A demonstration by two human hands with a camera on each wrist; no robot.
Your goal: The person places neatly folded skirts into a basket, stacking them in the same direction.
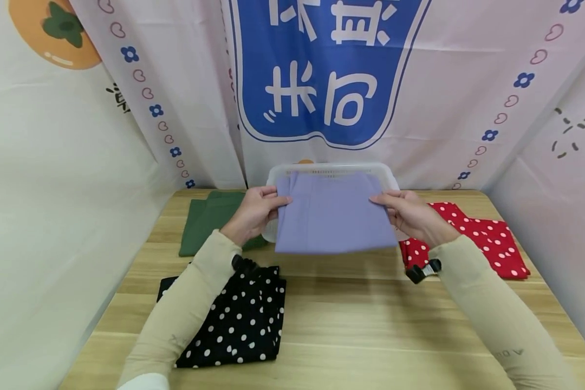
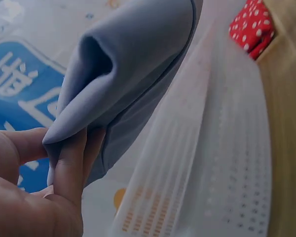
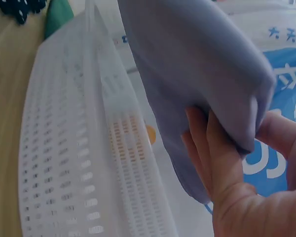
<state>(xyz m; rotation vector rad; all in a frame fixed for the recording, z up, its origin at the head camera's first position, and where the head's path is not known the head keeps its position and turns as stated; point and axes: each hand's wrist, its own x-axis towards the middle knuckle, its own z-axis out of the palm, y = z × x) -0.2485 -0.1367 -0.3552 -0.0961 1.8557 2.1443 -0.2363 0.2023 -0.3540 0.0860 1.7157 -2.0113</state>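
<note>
A folded lavender cloth (image 1: 336,214) is held up above a white plastic basket (image 1: 391,176) at the back of the table. My left hand (image 1: 257,213) pinches its left edge between thumb and fingers. On the opposite edge, my right hand (image 1: 414,214) pinches it the same way. In the left wrist view the cloth (image 2: 133,54) shows a rolled, layered fold, with the slotted basket wall (image 2: 163,163) beside it. From the right wrist, the cloth (image 3: 197,64) hangs next to the perforated basket side (image 3: 59,148). Most of the basket's inside is hidden behind the cloth.
A folded green cloth (image 1: 195,227) lies left of the basket, partly behind the left hand. Nearer, under the left forearm, lies a black polka-dot cloth (image 1: 244,325). A red polka-dot cloth (image 1: 492,244) lies at the right. Printed curtains (image 1: 448,81) hang behind the wooden table (image 1: 351,325).
</note>
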